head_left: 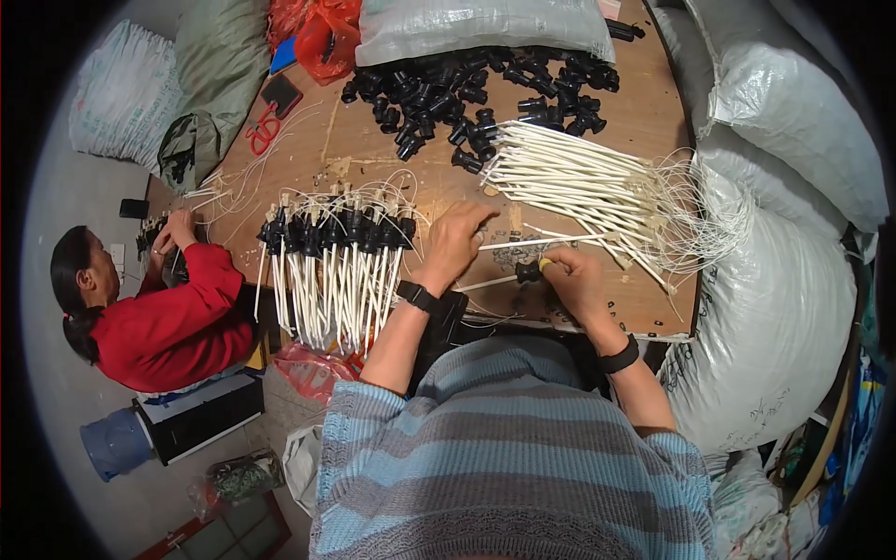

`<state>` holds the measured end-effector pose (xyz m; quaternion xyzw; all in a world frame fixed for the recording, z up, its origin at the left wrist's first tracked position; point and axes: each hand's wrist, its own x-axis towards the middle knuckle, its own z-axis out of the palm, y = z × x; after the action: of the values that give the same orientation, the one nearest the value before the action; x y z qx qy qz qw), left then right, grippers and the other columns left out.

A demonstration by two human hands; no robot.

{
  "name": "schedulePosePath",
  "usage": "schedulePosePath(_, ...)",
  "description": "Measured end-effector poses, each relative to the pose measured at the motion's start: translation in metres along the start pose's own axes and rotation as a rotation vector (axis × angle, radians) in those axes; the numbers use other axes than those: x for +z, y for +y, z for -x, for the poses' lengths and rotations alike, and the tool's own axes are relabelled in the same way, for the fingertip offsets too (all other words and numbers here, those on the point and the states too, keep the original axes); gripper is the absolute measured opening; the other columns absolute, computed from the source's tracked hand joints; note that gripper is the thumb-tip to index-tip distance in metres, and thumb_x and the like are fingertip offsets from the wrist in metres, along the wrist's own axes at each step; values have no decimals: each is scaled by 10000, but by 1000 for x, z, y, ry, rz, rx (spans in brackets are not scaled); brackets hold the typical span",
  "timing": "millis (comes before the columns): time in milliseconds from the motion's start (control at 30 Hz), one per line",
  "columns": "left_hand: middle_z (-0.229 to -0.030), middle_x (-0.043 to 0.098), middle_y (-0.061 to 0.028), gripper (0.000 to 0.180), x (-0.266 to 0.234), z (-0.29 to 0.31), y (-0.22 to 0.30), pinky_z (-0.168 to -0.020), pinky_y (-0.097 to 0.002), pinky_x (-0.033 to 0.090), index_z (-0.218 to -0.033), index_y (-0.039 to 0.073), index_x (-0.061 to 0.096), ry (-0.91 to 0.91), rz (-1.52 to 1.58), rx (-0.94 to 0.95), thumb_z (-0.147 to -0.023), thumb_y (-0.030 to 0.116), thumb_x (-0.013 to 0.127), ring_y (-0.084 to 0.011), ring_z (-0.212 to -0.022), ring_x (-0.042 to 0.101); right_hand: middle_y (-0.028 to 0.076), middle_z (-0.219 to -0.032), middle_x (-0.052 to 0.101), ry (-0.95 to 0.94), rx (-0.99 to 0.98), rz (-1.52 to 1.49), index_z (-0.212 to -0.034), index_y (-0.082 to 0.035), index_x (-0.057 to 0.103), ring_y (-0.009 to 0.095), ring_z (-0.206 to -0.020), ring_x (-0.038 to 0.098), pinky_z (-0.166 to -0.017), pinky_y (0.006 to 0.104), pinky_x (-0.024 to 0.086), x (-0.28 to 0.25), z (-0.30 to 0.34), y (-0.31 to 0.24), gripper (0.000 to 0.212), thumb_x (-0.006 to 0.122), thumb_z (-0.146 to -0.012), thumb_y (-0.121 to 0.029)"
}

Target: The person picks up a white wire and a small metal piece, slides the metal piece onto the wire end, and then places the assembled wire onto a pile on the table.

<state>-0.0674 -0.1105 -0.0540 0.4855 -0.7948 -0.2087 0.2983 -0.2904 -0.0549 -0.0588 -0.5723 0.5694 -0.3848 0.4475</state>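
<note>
My left hand [455, 241] is curled at the near end of a white rod [541, 243], which reaches right toward the rod pile. A black ribbed fitting [528, 272] is pinched in the fingertips of my right hand [577, 283], with another white rod [487, 284] sticking out of it to the left. Something yellow shows at the right hand's fingers. Small dark clips [509, 254] lie scattered between the hands. Left of my left hand stands a dense row of white rods [322, 294] with black fittings on their upper ends and thin white wires.
Loose black fittings [425, 98] are heaped at the table's [364, 159] far side before a white sack [485, 28]. White rods [569, 173] with trailing wires lie at right, beside bulky sacks [775, 317]. Red scissors [264, 129] lie far left. A co-worker in red [177, 313] works at the left.
</note>
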Motion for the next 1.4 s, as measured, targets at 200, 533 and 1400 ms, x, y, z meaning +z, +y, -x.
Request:
schedulePosePath(200,-918,646,-90,273,8,5,23,-757,-295,474,-871,29,708,2,371,-232,-690,-129,578,-225,-853,613,-5,-666,614,86,-23,26,-904,-9,693,38,-609,513,-546,220,409,-2,-4,-8,117,607,-838,-53)
schedulePosePath(533,-729,601,37,220,32,12,67,-584,-178,414,-880,11,693,151,505,-406,-717,-103,599,-28,-646,499,111,-686,649,288,-421,549,-842,-124,697,320,-563,615,-494,385,469,21,3,-9,84,629,-806,-156)
schedulePosePath(1400,-858,663,-95,272,-1,-3,74,-708,-369,499,-881,55,680,196,67,64,-620,-25,678,-307,-826,619,19,-801,667,-269,352,-356,-1062,-13,672,43,-691,568,-609,212,446,-19,-7,-10,235,696,-839,-84)
